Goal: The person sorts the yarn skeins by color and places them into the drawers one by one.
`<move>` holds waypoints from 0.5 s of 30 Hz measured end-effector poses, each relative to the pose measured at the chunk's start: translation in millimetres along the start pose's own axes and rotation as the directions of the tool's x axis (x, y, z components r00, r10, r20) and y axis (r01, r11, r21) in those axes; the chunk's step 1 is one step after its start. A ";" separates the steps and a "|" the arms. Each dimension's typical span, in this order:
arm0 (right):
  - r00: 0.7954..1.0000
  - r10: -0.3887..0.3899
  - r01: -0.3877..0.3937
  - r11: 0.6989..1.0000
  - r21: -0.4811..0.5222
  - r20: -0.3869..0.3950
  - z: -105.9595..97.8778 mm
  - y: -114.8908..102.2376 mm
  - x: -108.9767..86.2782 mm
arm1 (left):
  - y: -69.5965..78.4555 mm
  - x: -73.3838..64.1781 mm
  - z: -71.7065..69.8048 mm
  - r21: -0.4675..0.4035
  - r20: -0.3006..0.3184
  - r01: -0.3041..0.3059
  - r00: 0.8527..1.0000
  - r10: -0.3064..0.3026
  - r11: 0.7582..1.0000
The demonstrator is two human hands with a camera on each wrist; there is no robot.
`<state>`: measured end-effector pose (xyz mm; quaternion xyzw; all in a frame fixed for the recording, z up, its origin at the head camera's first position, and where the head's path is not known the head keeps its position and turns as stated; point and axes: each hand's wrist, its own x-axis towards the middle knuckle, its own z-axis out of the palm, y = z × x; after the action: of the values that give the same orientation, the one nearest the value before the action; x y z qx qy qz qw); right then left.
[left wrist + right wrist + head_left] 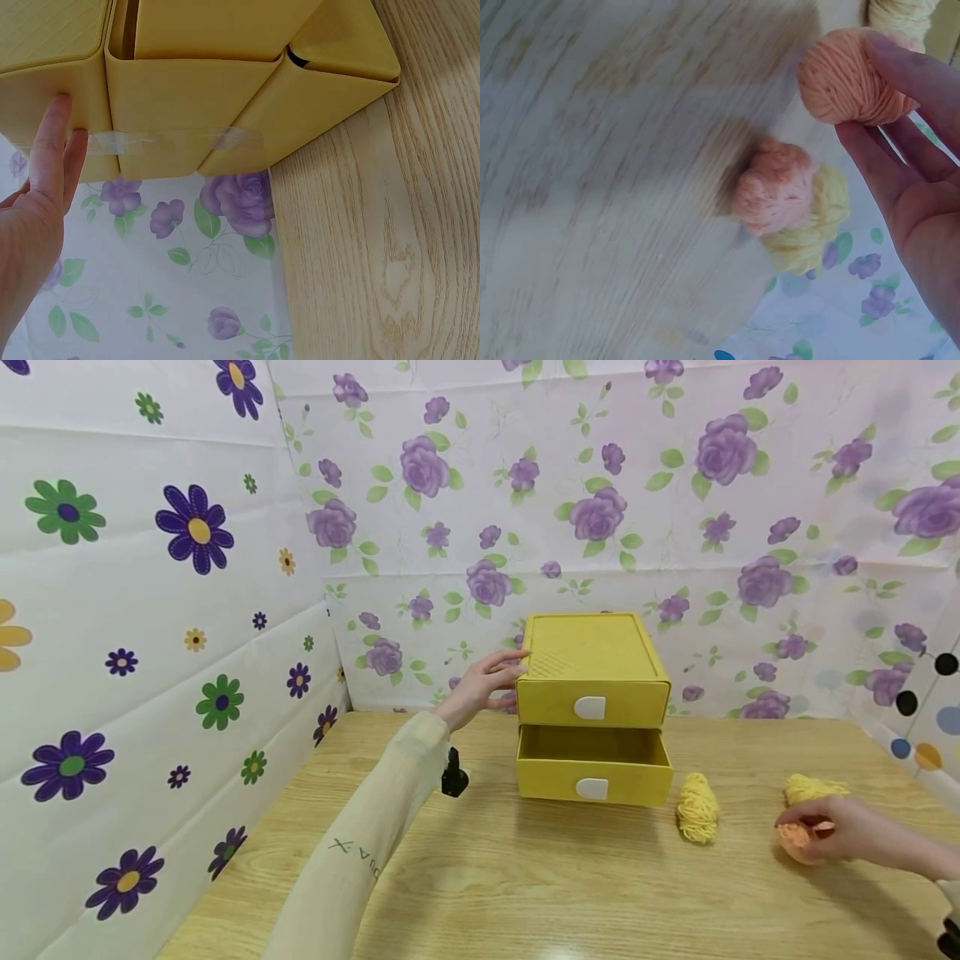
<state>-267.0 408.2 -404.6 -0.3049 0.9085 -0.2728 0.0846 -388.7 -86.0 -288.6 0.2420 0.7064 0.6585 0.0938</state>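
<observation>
Right of the drawers (592, 689), the right hand (847, 832) pinches orange yarn (840, 79); the left hand (483, 687), fingers straight, touches the drawers' left side.

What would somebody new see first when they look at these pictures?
Probably the bright yellow drawer box on the table, with its bottom drawer open. Next might come the orange yarn ball in the right hand, over at the right. Behind the box, purple roses spread across the back wall.
</observation>
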 end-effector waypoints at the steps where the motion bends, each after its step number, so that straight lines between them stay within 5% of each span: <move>1: 1.000 0.006 -0.006 1.000 0.007 -0.008 -0.5 -1.8 0.6 | -0.1 0.1 0.0 0.000 0.003 -0.001 1.000 0.001 1.000; 9: 0.994 0.034 -0.035 0.999 -0.014 -0.105 -5.4 -20.3 8.5 | 0.3 -0.8 -0.1 0.016 0.014 -0.001 1.000 0.000 1.000; 15: 0.981 -0.032 0.031 0.999 -0.011 -0.190 -8.1 -27.1 15.2 | 9.2 -6.6 2.0 0.008 0.043 0.007 0.999 -0.007 1.000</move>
<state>-268.0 384.6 -382.8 -0.2922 0.9086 -0.2984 -0.0082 -380.0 -87.1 -281.1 0.2539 0.7078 0.6499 0.1102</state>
